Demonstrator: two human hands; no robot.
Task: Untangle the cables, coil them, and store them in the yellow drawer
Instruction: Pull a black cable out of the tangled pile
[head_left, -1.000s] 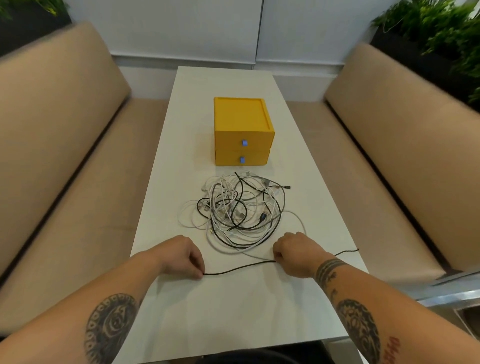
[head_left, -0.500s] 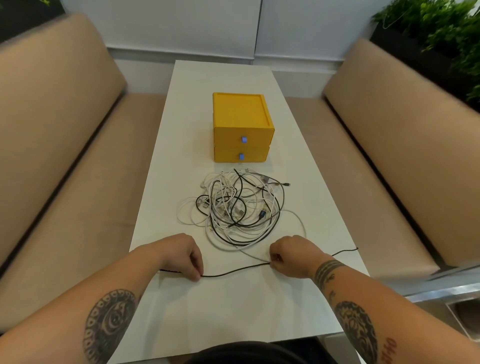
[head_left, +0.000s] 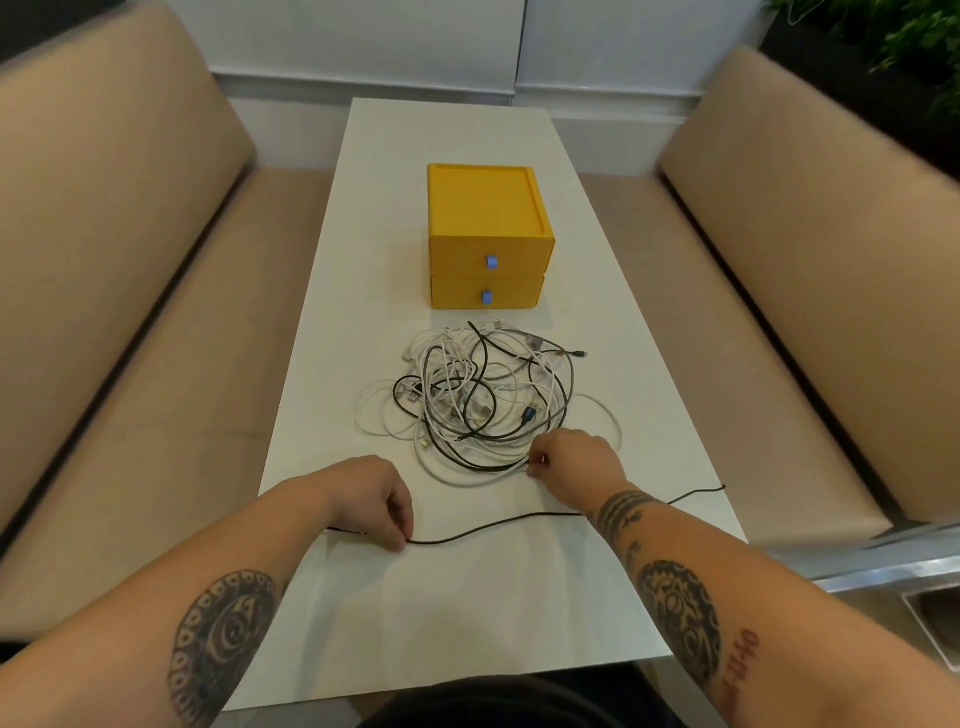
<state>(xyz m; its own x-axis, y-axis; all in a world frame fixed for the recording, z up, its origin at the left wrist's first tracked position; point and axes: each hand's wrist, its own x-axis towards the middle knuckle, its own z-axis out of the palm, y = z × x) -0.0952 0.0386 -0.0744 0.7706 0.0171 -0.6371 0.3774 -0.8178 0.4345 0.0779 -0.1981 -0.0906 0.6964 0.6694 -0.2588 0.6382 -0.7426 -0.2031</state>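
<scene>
On my feed, the left hand (head_left: 371, 501) pinches a loose thin black cable (head_left: 493, 525) lying on the long white table (head_left: 457, 613). The right hand (head_left: 576, 462), well apart from it, pinches a strand at the near edge of the tangled pile of black and white cables (head_left: 483, 400). Just beyond the pile stands the yellow 2-drawer box (head_left: 485, 208), with both drawers closed.

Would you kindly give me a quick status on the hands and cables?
Left hand pinches loose black cable. Right hand at tangle edge, grip blurred. Yellow drawers both closed, nothing blocking them.
</scene>
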